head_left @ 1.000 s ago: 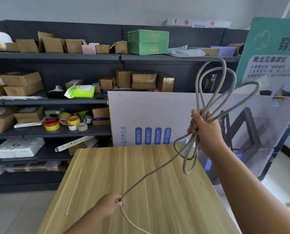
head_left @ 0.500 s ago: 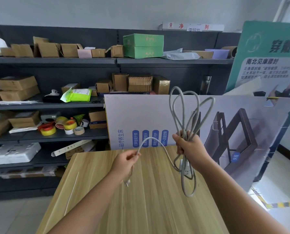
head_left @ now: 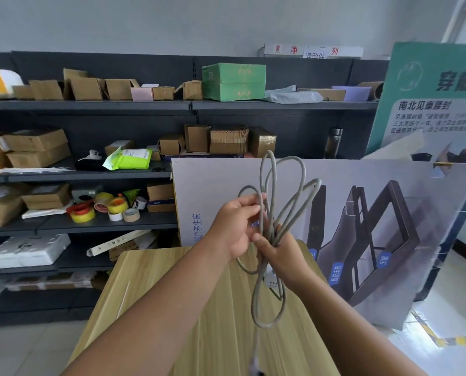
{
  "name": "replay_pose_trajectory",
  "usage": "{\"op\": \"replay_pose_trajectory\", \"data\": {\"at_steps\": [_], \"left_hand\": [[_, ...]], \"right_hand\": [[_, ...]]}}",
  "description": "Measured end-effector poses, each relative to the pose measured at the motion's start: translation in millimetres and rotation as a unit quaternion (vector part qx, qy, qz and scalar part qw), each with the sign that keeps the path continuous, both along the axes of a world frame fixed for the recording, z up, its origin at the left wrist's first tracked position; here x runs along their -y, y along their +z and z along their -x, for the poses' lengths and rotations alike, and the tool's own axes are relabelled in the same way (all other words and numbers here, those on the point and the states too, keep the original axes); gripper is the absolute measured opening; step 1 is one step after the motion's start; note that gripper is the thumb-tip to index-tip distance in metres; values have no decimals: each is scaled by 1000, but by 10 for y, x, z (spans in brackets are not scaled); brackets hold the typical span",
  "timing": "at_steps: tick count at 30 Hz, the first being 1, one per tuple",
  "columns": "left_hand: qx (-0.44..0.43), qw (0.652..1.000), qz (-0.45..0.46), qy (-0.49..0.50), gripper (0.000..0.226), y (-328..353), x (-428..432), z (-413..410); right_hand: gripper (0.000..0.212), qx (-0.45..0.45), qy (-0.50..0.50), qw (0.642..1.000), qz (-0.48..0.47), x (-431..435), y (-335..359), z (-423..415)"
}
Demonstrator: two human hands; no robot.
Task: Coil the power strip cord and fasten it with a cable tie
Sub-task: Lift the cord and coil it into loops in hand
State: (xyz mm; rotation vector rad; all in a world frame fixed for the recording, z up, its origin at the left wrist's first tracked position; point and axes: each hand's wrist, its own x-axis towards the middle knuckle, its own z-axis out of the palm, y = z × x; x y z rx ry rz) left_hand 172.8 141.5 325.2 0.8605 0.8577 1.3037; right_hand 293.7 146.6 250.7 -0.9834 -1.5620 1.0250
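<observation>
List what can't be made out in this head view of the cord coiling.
- Power strip: mostly hidden behind the right hand and cord loops.
- Plug end: blurred by motion at the bottom edge.
- Cable tie: thin pale strip on the table, too faint to confirm.
- Left hand: its grip on the cord is unclear.

both forearms extend forward and converge at chest height. left hand (head_left: 237,226) is raised, fingers pinched closed on a cord (head_left: 278,202) loop. right hand (head_left: 280,253) sits just beside and below it, fist clenched around the gathered cord loops.
</observation>
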Motion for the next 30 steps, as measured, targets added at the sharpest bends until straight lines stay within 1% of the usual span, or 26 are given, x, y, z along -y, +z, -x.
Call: {"op": "replay_pose_trajectory", "data": {"at_steps": [2,4,5,7,9,11,12,14,16,18,19,21,22,23,24,26,28,30], "left_hand": [[-35,999,-9,6,27,39,28,-16],[-123,991,-33,52,25,56,10,4],[-154,984,-46,77,23,45,-27,29],[-155,981,-50,109,19,47,-112,91],[-120,986,-32,107,17,63,-182,160],[-84,993,-22,85,17,35,-198,202],[-84,993,-26,77,16,-2,-168,206],[-129,987,-54,84,15,-190,-48,178],[-203,971,-89,94,15,-496,141,110],[-272,955,-91,77,12,-863,312,21],[-297,951,-72,55,10,-1039,383,-20],[-300,954,-29,-5,7,-1324,485,-68],[-314,948,-18,-39,7,-1446,519,-81],[-334,939,-15,-79,12,-1530,553,-98],[-336,934,-15,-122,20,-1594,593,-117],[-300,939,-14,-167,34,-1641,656,-164],[-308,942,-41,-130,35,-1618,648,-205],[-343,933,-80,-72,32,-1560,625,-234]], "right_hand": [[19,-2,12,1000,11,9,21,16],[8,7,20,1000,19,39,46,-2],[8,12,26,999,24,60,52,-17],[16,26,45,998,26,103,54,-45],[18,42,40,998,22,148,51,-47],[23,38,-3,999,21,155,49,-46],[28,28,-28,999,21,146,52,-47],[34,-4,-67,997,29,93,43,-61],[33,-46,-99,993,48,26,46,-76],[33,-92,-120,987,62,-38,58,-85],[32,-113,-125,984,64,-58,73,-87],[28,-137,-132,980,64,-90,109,-99],[28,-141,-135,979,64,-103,123,-105],[28,-142,-137,978,64,-114,136,-114],[27,-143,-137,978,64,-124,150,-118],[26,-146,-137,978,58,-131,184,-126],[24,-152,-137,977,54,-133,217,-124],[25,-160,-138,976,58,-135,236,-118]]}}
